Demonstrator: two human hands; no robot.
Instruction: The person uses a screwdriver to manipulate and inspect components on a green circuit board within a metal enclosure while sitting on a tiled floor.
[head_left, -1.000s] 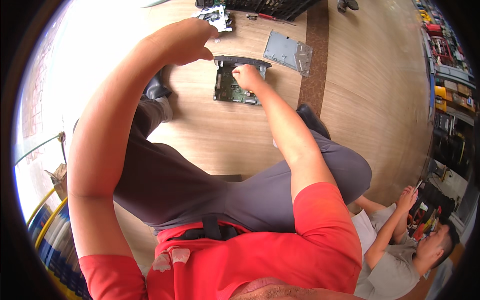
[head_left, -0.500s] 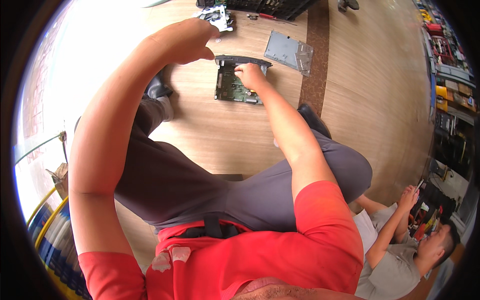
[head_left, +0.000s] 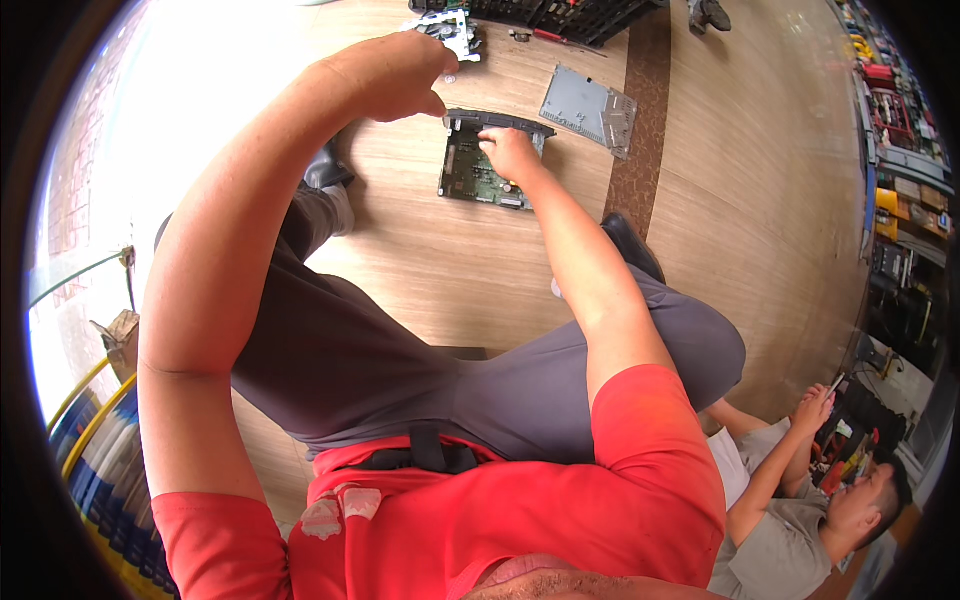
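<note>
An open electronic unit (head_left: 460, 178), with a dark front bar and green circuit board inside, lies on the floor between my legs. My left hand (head_left: 410, 80) is above and left of it, thumb and visible fingertip apart, close to the bar's left end; whether they touch cannot be told. My right hand (head_left: 505, 150) reaches over the board, fingers pinched on something too small to make out. A silver metal mechanism (head_left: 460, 35) is partly behind my left hand. A grey metal plate (head_left: 570, 100) lies to the upper right.
A black crate (head_left: 570, 15) and a red screwdriver (head_left: 560, 38) are at the top, near a boot (head_left: 708, 14). Crowded shelves (head_left: 895, 120) line the right. Another person (head_left: 780, 530), low at the right, holds a thin object. A glass edge (head_left: 80, 265) is at the left.
The floor items have shifted slightly right in the picture, along with both my hands. Relative to the open unit, my hands have barely moved.
</note>
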